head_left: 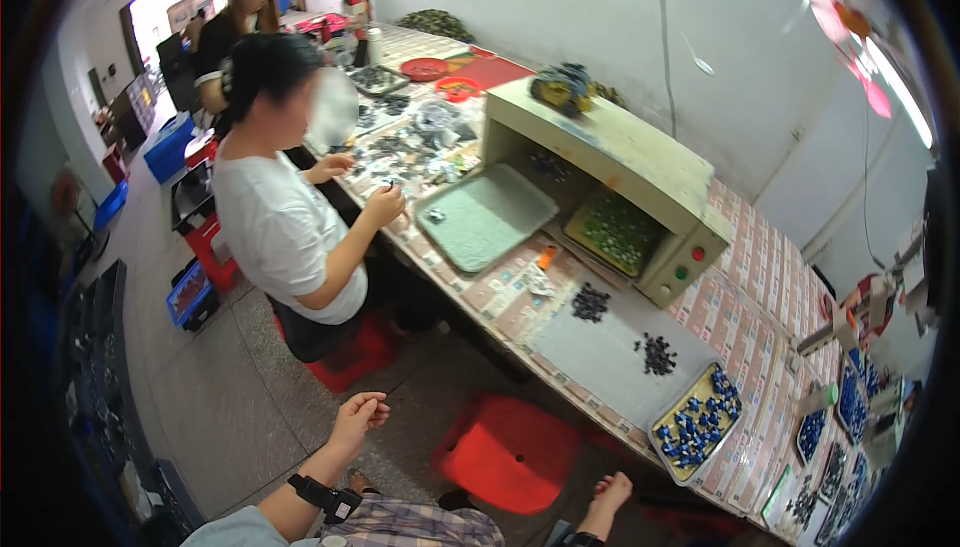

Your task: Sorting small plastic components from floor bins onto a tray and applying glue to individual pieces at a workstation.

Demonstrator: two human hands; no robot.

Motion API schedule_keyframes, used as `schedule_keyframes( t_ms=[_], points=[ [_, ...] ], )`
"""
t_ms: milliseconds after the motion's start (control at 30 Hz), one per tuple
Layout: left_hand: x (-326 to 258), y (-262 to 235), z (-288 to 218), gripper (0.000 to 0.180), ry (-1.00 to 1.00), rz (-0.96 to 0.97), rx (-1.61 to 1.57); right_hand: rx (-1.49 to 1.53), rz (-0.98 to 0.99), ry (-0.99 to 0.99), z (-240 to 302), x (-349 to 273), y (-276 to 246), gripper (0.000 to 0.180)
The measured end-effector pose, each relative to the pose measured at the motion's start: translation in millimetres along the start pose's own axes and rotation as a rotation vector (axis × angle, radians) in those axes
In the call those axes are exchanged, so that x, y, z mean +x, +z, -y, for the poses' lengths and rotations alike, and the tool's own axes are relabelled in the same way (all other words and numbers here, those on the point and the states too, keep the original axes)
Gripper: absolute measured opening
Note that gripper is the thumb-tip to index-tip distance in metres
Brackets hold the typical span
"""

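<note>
**Both hands idle above a red stool, away from the bench**

The left hand (360, 415) is seen at the 7 o'clock part of the view, raised over the grey floor (220, 387), with the fingers curled loosely together; nothing is held in it. A black wrist strap (322, 496) is worn on that forearm. The right hand (610, 492) is seen at about 5 o'clock, near the lower edge, fingers extended and lying close together, and nothing is gripped. The two hands are held well apart.

A red stool (508, 452) is placed between the hands, slightly nearer the right one, and is touched by neither. Just beyond it, toward 3 o'clock, the long patterned workbench (760, 277) is found. At its near edge a yellow tray of small blue parts (697, 423) is set, with two small heaps of dark parts (655, 354) on a grey mat (600, 347) beside it.

At 10 o'clock a seated person in a white shirt (275, 217) is observed handling small parts at the same bench. A beige cabinet with an open front (610, 182) is stood on the bench at 1 o'clock.
</note>
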State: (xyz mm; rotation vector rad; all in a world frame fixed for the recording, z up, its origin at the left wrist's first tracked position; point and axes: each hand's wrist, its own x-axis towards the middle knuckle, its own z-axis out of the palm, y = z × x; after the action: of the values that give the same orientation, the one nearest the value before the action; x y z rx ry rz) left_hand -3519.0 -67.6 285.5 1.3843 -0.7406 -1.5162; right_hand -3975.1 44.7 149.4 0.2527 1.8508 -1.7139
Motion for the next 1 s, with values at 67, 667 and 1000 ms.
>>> schedule_keyframes(
  t_ms=[67,667,1000],
  points=[
    [-8.5,-38.9,-5.3,0.019,0.026,-0.048,-0.077,-0.163,0.213,-0.055,-25.4,-59.7,48.4,0.008],
    [-107.8,-461.9,-52.0,0.016,0.169,-0.737,-0.483,-0.91,1.568,0.018,-253.9,-573.9,359.3,0.035],
    [-45.9,-660.0,-119.9,0.016,0.075,-0.993,-0.448,-0.973,1.763,-0.071,-423.8,-674.0,558.0,0.032]
  ],
)
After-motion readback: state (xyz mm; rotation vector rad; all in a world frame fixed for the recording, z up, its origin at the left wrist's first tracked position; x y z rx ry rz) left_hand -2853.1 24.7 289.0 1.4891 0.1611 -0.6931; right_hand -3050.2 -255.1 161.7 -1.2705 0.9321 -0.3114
